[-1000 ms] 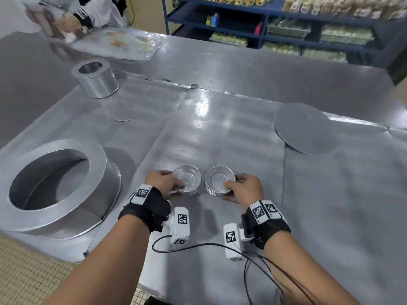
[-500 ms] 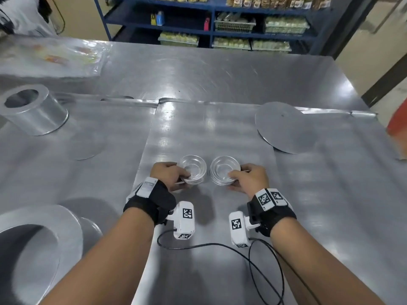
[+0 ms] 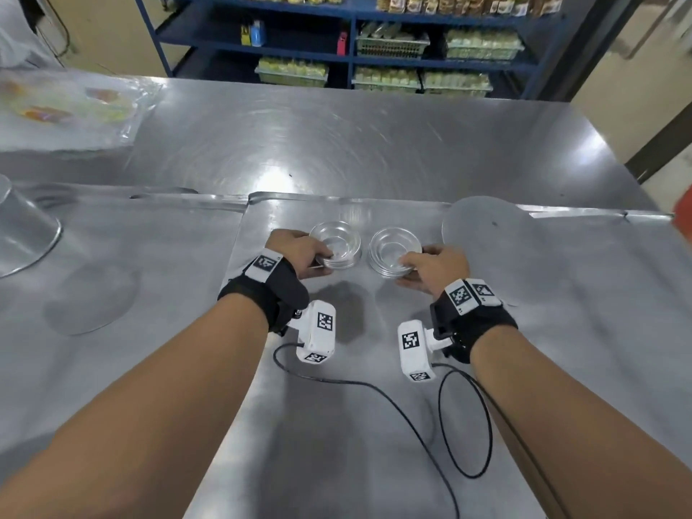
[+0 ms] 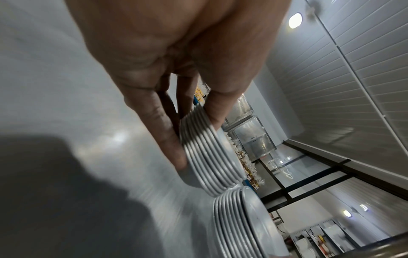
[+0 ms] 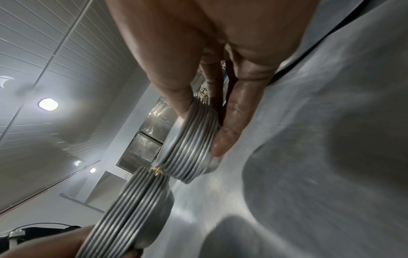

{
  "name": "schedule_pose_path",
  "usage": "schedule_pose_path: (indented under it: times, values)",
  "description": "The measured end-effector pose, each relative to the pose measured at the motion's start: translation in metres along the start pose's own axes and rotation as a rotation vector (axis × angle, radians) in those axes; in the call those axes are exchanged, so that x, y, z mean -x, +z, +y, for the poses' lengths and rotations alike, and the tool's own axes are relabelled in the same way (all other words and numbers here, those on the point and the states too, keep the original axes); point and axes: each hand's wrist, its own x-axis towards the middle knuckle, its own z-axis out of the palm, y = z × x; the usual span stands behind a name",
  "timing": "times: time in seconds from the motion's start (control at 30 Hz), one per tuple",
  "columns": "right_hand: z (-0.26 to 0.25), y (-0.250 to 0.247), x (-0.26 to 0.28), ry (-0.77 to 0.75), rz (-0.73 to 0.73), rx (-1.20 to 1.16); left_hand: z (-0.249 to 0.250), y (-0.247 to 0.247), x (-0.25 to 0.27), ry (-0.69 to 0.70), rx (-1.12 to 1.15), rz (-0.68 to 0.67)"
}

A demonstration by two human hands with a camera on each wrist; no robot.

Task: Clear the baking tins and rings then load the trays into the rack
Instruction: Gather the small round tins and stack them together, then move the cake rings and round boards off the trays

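Observation:
Two stacks of small round baking tins are held side by side just above the steel trays. My left hand (image 3: 299,252) grips the left stack (image 3: 339,246) between thumb and fingers; the left wrist view shows that stack (image 4: 209,157) pinched at its ribbed rims. My right hand (image 3: 430,265) grips the right stack (image 3: 393,254) the same way, and in the right wrist view this stack (image 5: 192,139) is clamped between thumb and fingers. The stacks almost touch. Both are lifted, with shadows under them on the middle tray (image 3: 374,425).
A flat round metal disc (image 3: 483,226) lies right of the tins. A tall metal ring (image 3: 22,234) stands at the far left, with a thin disc (image 3: 90,305) near it. Plastic-wrapped goods (image 3: 71,110) lie at the back left. Blue shelving (image 3: 374,50) stands behind the table.
Both hands have raised the two tin stacks off the tray and carried them slightly forward. The head camera has swung right, so the large ring at the left has left the view.

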Motion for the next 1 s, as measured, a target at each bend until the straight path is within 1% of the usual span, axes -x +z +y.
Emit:
schedule_pose_path:
  times: [0.17,0.23,0.3,0.4,0.5,0.53,0.6,0.67,0.73,0.77,0.83,0.9,0.93,1.0]
  values:
    - [-0.028,0.012,-0.072,-0.026,-0.006,0.019,0.032,0.024,-0.058,0.054,-0.034,-0.003]
    - [-0.037,0.015,-0.109,-0.043,0.032,0.108,0.041,0.033,-0.083,0.086,-0.092,-0.01]
    - [-0.044,0.016,-0.14,-0.069,0.039,0.151,0.05,0.04,-0.105,0.117,-0.14,0.016]
    - [-0.071,0.027,-0.147,-0.088,0.077,0.141,0.065,0.05,-0.137,0.128,-0.124,0.037]
    - [-0.083,0.033,-0.164,-0.088,0.097,0.116,0.072,0.061,-0.161,0.145,-0.153,0.05]
    - [-0.084,0.035,-0.171,-0.079,0.103,0.136,0.072,0.063,-0.171,0.148,-0.143,0.065]
    - [-0.084,0.036,-0.182,-0.08,0.115,0.247,0.07,0.066,-0.188,0.16,-0.184,0.103]
    - [-0.085,0.033,-0.188,-0.069,0.063,0.326,0.064,0.068,-0.206,0.142,-0.269,0.131]
    - [-0.085,0.032,-0.194,-0.069,-0.001,0.338,0.055,0.068,-0.235,0.139,-0.322,0.143]
    - [-0.085,0.033,-0.196,-0.08,0.006,0.371,0.05,0.069,-0.257,0.141,-0.341,0.137]
    - [-0.084,0.034,-0.196,-0.102,0.069,0.466,0.051,0.073,-0.261,0.14,-0.38,0.134]
    - [-0.085,0.035,-0.195,-0.1,0.1,0.491,0.058,0.075,-0.24,0.155,-0.419,0.133]
    - [-0.084,0.036,-0.2,-0.111,0.108,0.517,0.062,0.075,-0.221,0.167,-0.437,0.13]
    - [-0.08,0.036,-0.218,-0.136,0.079,0.543,0.067,0.075,-0.205,0.198,-0.471,0.13]
